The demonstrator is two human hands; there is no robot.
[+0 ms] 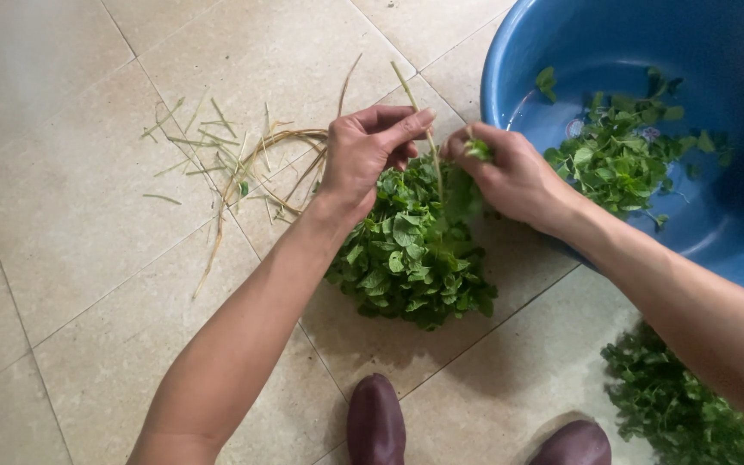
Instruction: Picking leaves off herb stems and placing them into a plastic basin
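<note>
2 hands [363,155] on thin pale-green stem [419,108]

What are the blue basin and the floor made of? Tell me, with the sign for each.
Blue basin: probably plastic, with a smooth, even colour, a soft sheen and a rounded moulded rim.
Floor: likely ceramic or stone tile, beige and slightly mottled, with a matt-to-satin surface and straight grout lines between large squares.

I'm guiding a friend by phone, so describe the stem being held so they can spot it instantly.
Start at the blue basin; left of it lies a heap of green leaves. Above it, the left hand pinches a thin pale stem, upright and stripped, unlike the loose dry stalks on the floor.
</note>
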